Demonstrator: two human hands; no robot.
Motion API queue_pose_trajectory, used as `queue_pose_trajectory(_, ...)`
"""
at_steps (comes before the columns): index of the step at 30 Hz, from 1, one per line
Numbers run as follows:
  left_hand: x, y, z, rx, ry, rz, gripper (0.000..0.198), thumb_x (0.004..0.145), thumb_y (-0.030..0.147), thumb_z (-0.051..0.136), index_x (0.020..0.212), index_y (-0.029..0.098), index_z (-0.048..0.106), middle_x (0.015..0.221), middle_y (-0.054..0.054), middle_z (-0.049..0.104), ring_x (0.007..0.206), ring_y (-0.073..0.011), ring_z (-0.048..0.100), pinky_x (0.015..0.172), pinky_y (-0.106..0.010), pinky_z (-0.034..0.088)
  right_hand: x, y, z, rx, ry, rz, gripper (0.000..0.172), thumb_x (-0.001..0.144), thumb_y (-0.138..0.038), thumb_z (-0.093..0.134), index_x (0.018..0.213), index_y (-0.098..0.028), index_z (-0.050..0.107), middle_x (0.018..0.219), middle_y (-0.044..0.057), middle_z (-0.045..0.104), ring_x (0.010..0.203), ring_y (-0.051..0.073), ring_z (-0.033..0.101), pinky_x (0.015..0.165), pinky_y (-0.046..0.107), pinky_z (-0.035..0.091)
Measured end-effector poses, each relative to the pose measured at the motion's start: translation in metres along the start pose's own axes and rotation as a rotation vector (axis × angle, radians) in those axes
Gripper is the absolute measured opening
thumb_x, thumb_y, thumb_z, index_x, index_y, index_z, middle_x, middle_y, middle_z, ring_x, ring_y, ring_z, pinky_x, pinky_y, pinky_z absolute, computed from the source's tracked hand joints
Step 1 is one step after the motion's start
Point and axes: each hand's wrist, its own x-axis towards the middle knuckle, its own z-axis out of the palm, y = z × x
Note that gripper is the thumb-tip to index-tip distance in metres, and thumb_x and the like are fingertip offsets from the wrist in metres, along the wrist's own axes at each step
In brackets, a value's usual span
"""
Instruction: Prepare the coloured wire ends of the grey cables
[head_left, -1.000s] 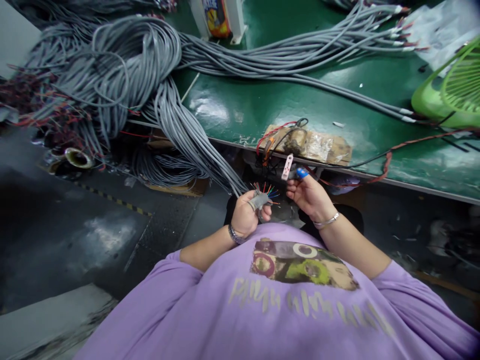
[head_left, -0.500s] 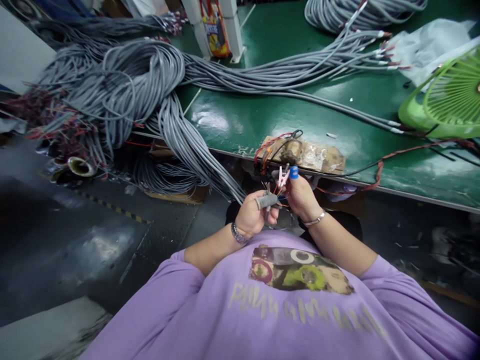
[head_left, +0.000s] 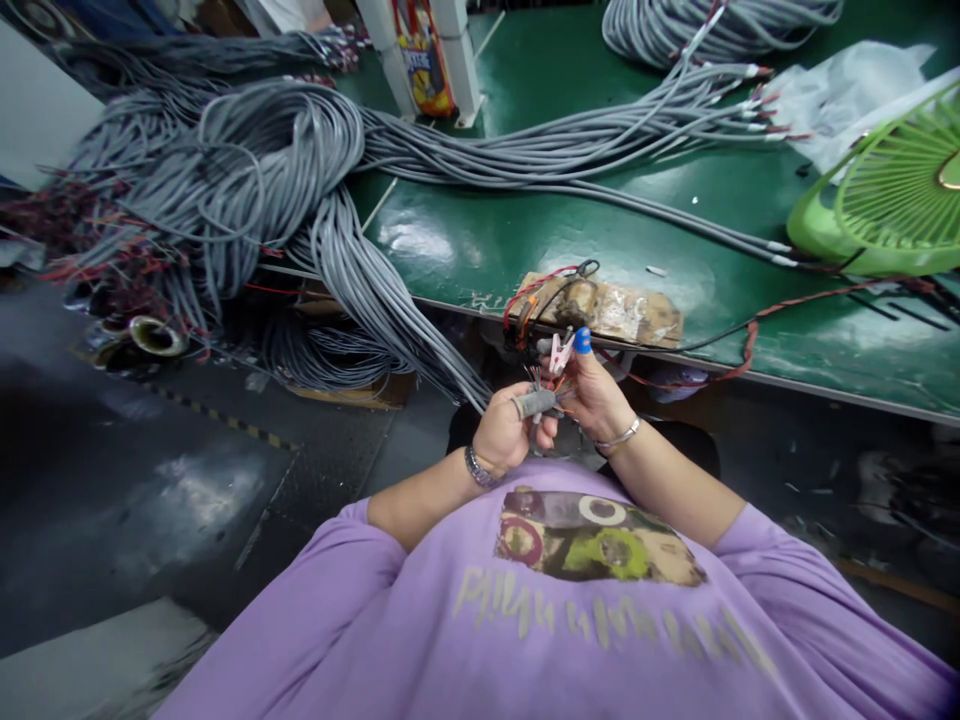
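Note:
My left hand [head_left: 504,432] is closed round the end of a grey cable [head_left: 534,403], whose thin coloured wires [head_left: 538,377] fan out of the stripped sheath. My right hand [head_left: 594,392] is closed on a small pink clip [head_left: 558,352] and meets the wire ends; its forefinger wears a blue fingertip cover [head_left: 582,341]. Both hands are held close together just below the front edge of the green workbench [head_left: 480,240], above my lap. The cable runs up and left into a thick grey bundle [head_left: 375,290].
Heaps of grey cables [head_left: 225,170] cover the bench's left end and spill toward the floor. A taped brown block with red and black leads [head_left: 607,305] sits at the bench edge. A green fan [head_left: 892,200] stands at right, and a white plastic bag [head_left: 847,95] lies behind it.
My right hand moved left from apart to meet the left hand, bringing the pink clip onto the fanned wires. The view shifted slightly.

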Motion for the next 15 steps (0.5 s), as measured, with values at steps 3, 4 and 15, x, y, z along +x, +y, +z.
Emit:
queue_pose_trajectory(3,-0.002,0.0,-0.001,0.003,0.0,0.011,0.028,0.065,0.039,0.072,0.065,0.015,0.057,0.047,0.0,0.059,0.032,-0.01,0.048,0.034,-0.022,0.039,0.0,0.001,-0.004,0.031,-0.033,0.018,0.066,0.062,-0.086,0.057,0.075,-0.022,0.057,0.069,0.002,0.062,0.061,0.015,0.057,0.059,0.028,0.047)
queue_pose_trajectory(4,-0.004,0.0,-0.001,0.007,-0.005,0.018,0.028,0.065,0.039,0.072,0.065,0.015,0.057,0.047,-0.001,0.059,0.033,-0.01,0.048,0.035,-0.022,0.039,-0.001,0.001,-0.006,0.035,-0.044,0.022,0.065,0.063,-0.086,0.056,0.075,-0.022,0.058,0.07,0.002,0.062,0.061,0.015,0.057,0.058,0.028,0.047)
queue_pose_trajectory(15,-0.018,-0.005,0.006,-0.026,0.067,0.097,0.03,0.066,0.041,0.072,0.066,0.015,0.057,0.049,0.0,0.061,0.034,-0.011,0.051,0.037,-0.022,0.041,-0.009,-0.007,-0.008,0.085,-0.113,0.037,0.033,0.074,-0.05,0.072,0.077,-0.019,0.062,0.068,-0.001,0.062,0.053,0.008,0.048,0.05,0.021,0.041)
